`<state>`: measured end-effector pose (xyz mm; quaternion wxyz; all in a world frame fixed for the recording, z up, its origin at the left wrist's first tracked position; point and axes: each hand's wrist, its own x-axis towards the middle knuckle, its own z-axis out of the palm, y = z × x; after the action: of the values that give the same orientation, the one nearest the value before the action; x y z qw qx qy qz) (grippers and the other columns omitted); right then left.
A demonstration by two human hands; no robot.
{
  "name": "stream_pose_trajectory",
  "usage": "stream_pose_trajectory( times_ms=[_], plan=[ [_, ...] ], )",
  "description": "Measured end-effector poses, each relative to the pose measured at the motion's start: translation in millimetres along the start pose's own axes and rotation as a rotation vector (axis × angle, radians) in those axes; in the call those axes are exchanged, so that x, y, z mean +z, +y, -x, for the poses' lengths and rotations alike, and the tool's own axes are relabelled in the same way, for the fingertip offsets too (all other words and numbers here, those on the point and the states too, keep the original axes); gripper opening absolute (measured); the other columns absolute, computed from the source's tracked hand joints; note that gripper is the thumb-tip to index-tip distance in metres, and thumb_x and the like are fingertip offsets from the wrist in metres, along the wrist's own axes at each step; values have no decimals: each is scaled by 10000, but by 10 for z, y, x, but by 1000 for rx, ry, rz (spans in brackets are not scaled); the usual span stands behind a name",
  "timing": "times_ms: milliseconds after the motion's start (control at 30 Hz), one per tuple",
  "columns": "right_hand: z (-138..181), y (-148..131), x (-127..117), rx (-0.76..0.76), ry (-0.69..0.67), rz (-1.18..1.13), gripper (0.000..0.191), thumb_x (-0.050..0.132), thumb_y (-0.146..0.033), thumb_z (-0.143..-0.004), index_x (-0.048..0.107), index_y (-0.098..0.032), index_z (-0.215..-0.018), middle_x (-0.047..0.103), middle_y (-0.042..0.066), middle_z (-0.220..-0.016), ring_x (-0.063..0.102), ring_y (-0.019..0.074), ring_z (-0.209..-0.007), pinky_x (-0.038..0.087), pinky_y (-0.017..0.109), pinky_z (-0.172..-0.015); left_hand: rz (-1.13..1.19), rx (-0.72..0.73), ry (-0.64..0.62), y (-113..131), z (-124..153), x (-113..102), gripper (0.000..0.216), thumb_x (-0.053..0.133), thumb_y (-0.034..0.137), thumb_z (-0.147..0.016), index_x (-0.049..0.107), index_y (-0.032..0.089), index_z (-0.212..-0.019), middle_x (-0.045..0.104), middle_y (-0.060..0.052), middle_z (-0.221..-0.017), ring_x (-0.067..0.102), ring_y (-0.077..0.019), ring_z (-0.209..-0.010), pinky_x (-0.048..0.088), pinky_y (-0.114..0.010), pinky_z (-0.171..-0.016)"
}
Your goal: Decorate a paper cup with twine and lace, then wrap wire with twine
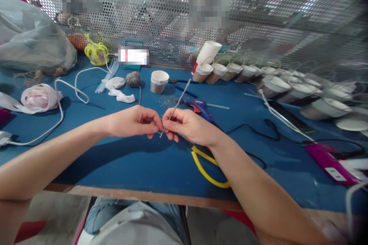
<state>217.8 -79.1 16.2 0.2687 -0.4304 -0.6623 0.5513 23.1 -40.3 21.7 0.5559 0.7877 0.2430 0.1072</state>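
Observation:
Over the blue table, my left hand [145,120] and my right hand [186,124] meet with fingertips close together. My right hand pinches a thin greyish twisted cord [180,97], whose upper part points up and away. My left hand is closed beside the cord's lower end; what its fingers pinch is mostly hidden. From a grey yarn ball [133,79], a strand [140,95] runs down behind my left hand. A paper cup with a grey-wrapped lower part [159,82] stands beyond my hands. Yellow-handled scissors [211,178] lie partly under my right forearm.
A blue glue gun [198,108] and pliers [184,82] lie beyond my right hand. Wrapped cups [296,86] line the right side near a phone [287,116] and purple power strip [330,162]. White cable [61,109] crosses the left; perforated metal mesh [166,7] stands behind.

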Motion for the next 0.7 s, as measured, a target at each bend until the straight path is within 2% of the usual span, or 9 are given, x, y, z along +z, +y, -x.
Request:
stream_pose_trajectory(
  times_ms=[267,400,533,700],
  plan=[
    [-27,-21,28,21,35,36,197,568,-316,-795,453,-173,-724,521,-53,-549,511,67,-481,402,175,-429,-155,-8,37,40,-9,8,117,497,195,-770,590,125,-783,582,25,-615,489,-66,-562,359,-167,-529],
    [-27,-39,39,35,35,75,224,569,-357,-791,458,-172,-727,518,-56,-532,490,62,-457,389,177,-426,-120,-29,80,38,-15,39,149,512,253,-770,586,124,-763,556,33,-581,475,-64,-538,356,-167,-509],
    [-28,-40,64,59,63,91,263,592,-397,-767,459,-174,-723,516,-64,-501,458,55,-419,362,177,-411,-82,-74,139,4,-43,86,227,548,329,-747,580,120,-665,497,47,-509,421,-52,-467,320,-167,-452],
    [-28,-26,93,38,101,24,283,626,-409,-736,468,-175,-717,507,-66,-499,463,58,-428,363,182,-414,18,-82,170,-26,-72,102,241,566,318,-732,547,123,-593,465,56,-485,388,-43,-454,300,-168,-442]
  ],
)
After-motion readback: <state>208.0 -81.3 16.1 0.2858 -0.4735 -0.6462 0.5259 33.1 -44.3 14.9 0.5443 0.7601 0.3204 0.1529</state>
